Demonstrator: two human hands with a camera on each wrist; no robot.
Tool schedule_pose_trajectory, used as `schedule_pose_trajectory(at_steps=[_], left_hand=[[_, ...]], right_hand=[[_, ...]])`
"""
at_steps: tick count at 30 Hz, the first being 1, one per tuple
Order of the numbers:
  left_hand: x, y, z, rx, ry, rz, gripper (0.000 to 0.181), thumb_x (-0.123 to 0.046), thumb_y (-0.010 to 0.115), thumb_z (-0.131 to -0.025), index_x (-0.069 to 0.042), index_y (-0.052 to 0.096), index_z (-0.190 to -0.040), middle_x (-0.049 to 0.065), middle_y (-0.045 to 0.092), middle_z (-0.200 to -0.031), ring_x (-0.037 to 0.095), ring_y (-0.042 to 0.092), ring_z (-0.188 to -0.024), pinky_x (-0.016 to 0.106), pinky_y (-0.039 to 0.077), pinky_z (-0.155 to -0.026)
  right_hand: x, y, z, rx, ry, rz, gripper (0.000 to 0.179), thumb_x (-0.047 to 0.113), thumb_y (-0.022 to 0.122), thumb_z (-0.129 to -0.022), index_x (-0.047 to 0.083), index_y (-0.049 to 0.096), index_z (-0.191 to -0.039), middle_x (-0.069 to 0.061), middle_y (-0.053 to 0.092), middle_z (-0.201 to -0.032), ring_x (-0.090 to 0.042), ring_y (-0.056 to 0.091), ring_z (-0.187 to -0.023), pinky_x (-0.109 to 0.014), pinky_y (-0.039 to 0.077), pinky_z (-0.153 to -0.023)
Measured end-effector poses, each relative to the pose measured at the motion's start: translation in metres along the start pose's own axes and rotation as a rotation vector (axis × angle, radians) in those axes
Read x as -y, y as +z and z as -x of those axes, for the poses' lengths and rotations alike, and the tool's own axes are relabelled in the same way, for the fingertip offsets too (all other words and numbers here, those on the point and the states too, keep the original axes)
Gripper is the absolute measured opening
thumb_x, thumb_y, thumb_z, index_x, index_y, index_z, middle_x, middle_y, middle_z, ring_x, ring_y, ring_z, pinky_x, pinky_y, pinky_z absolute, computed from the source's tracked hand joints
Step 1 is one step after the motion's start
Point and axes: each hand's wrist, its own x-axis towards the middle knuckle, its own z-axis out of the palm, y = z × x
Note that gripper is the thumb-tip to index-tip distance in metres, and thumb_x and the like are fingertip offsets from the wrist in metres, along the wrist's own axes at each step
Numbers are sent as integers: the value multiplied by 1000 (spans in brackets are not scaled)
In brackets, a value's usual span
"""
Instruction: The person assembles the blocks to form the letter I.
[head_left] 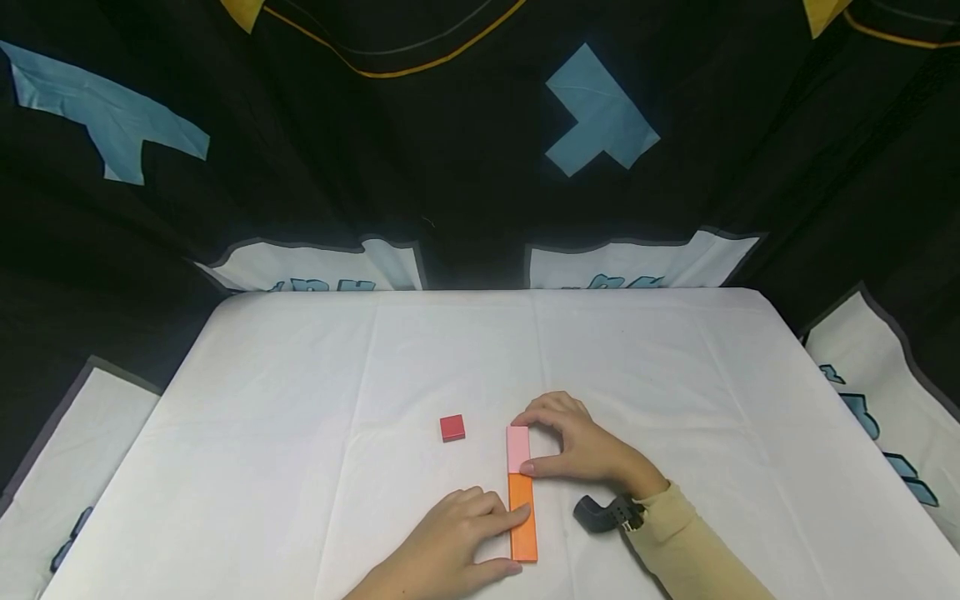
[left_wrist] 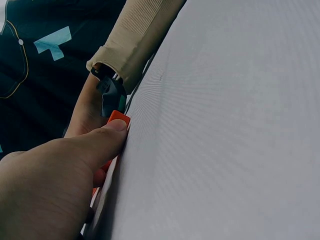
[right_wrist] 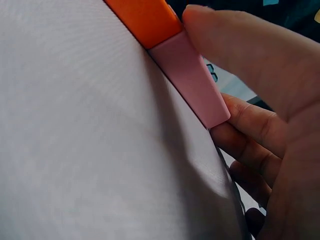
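An orange rectangular block (head_left: pixel 523 537) lies lengthwise on the white table, its far end against a shorter pink block (head_left: pixel 517 450). My left hand (head_left: pixel 457 537) grips the orange block, thumb at its near end and index finger across its top; in the left wrist view the thumb presses the orange end (left_wrist: pixel 119 116). Around the pink block curls my right hand (head_left: pixel 581 446), fingertips at its far end and thumb beside the joint. The right wrist view shows the pink block (right_wrist: pixel 192 82) meeting the orange one. A small red cube (head_left: pixel 452 428) sits apart to the left.
The white-covered table (head_left: pixel 300 400) carries faint fold creases. Behind it hangs a dark curtain (head_left: pixel 465 167) with blue and white patches. A black wrist device (head_left: pixel 600 512) is strapped at the right sleeve cuff, low over the cloth.
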Motion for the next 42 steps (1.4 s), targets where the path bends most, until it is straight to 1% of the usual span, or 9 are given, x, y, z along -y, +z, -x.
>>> schedule_pose_trajectory(at_steps=[16,21,26,32,42], left_hand=[[1,1,-1,-13,11,-28,52,-51,66,-91,-23,63,-135,-18,57,-94,-1,47,-84,17,43,-82],[1,0,-1,-1,9,-18,52,-51,65,-91,-23,62,-136,-18,58,-95,-1,47,-84,17,42,-82],[1,0,-1,-4,9,-11,53,-50,67,-90,-23,62,-135,-18,58,-95,-1,47,-85,17,42,-82],[1,0,0,-6,7,-5,53,-48,68,-90,-22,63,-135,-18,59,-96,-1,47,-85,16,42,-81],[0,0,0,6,-5,20,52,-49,66,-91,-22,62,-136,-19,58,-97,-2,47,-86,14,41,-81]], right_hand=[[0,0,0,-6,-14,2,51,57,80,-75,44,62,-120,21,53,-123,-10,37,-126,-51,29,-109],[-1,-1,0,-9,-24,5,51,56,80,-75,43,62,-121,21,53,-123,-10,37,-126,-51,29,-109],[-2,0,0,-12,-29,18,51,56,80,-75,43,61,-121,20,53,-124,-10,37,-126,-50,29,-109],[-2,2,0,-14,-19,17,51,58,79,-74,44,61,-120,21,52,-125,-11,36,-127,-51,29,-109],[3,2,1,-10,21,4,49,61,78,-74,48,60,-117,22,51,-125,-11,35,-127,-52,29,-109]])
